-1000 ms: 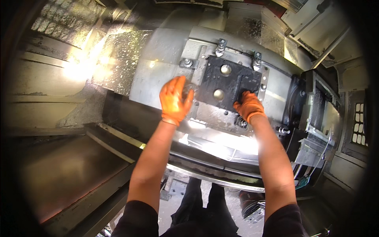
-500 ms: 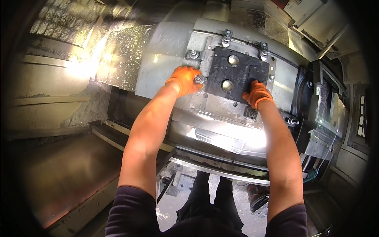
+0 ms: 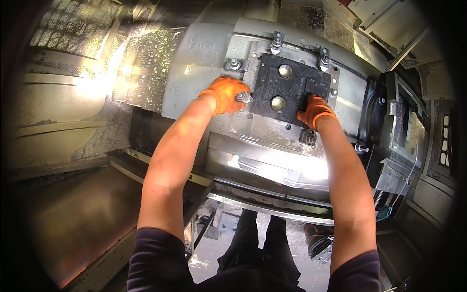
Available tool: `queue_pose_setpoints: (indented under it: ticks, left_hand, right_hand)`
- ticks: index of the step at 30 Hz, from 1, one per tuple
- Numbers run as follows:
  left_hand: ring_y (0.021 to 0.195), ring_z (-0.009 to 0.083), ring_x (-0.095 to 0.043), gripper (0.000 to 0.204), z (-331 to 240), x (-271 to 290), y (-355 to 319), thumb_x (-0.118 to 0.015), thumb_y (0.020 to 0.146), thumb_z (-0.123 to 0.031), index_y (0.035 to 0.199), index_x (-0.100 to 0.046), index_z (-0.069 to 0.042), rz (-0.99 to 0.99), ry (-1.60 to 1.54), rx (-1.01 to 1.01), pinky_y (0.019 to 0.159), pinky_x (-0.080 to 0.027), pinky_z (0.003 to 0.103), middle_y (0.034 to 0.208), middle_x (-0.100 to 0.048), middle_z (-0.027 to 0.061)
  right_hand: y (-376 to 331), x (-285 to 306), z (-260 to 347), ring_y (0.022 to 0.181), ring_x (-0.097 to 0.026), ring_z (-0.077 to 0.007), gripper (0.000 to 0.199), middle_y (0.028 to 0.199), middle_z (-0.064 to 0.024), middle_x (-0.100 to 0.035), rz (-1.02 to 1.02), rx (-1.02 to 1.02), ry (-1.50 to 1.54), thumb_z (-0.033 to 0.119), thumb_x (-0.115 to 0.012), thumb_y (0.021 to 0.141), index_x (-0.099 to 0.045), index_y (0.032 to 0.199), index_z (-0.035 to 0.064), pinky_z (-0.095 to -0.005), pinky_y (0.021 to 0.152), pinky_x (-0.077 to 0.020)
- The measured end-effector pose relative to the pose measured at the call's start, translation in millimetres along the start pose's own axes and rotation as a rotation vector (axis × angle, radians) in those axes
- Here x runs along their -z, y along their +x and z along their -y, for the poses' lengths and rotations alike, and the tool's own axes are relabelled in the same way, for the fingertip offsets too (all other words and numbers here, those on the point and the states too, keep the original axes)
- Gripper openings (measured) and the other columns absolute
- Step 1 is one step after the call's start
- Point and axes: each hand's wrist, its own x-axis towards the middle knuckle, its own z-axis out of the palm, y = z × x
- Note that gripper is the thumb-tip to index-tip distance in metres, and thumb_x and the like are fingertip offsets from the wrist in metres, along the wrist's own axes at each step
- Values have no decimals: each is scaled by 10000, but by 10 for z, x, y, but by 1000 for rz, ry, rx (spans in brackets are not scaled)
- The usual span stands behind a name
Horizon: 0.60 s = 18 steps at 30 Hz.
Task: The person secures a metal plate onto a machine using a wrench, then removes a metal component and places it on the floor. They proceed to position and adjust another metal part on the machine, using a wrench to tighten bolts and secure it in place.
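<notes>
My left hand (image 3: pixel 225 96), in an orange glove, is curled around the bolt of a metal clamp (image 3: pixel 242 97) at the left side of a dark rectangular block (image 3: pixel 265 92). Two round bright bores show in the block, which lies flat on a lighter metal fixture plate (image 3: pixel 243 125). My right hand (image 3: pixel 317 112), also gloved in orange, rests on the block's near right part with bent fingers and the thumb toward the left. Part of that grip is hidden behind the glove.
More clamps with bolts stand around the block: one at the upper left (image 3: pixel 235 64), two along the far side, and a near clamp (image 3: pixel 307 137) below my right hand. A machine housing (image 3: pixel 396 121) rises at the right. A metal ledge (image 3: pixel 272 207) runs before my legs.
The view has shifted slightly. My left hand has turned a little at the clamp, its fingers extending further over it. My right hand stays at the block's near right part.
</notes>
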Motion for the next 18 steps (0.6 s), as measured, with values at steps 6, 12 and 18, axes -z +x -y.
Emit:
queue_pose_setpoints:
  ticks: [6, 12, 18]
  left_hand:
    - [1224, 345, -542, 528, 21, 39, 53, -813, 795, -253, 1286, -644, -155, 81, -15, 26, 1046, -452, 422, 1271, -629, 106]
    - [1217, 326, -558, 547, 98, -33, 52, -776, 816, -347, 1315, -633, -175, 45, 75, -19, 1076, -422, 422, 1312, -615, 99]
    - [1138, 315, -606, 477, -76, 57, -132, -741, 842, -385, 1243, -654, -141, -198, 142, 36, 1027, -440, 443, 1241, -651, 98]
  right_hand:
    - [7, 16, 5, 1239, -588, -369, 684, 1319, -217, -612, 27, -11, 4, 423, -797, 790, -595, 1292, 5, -414, 1028, -498]
    - [-20, 88, 60, 1254, -579, -368, 684, 1349, -215, -596, 76, -67, 18, 417, -801, 790, -589, 1316, 33, -421, 1043, -492]
    - [-74, 87, 0, 1270, -569, -363, 691, 1364, -209, -588, 50, -38, 26, 412, -791, 794, -576, 1340, 47, -421, 1053, -485]
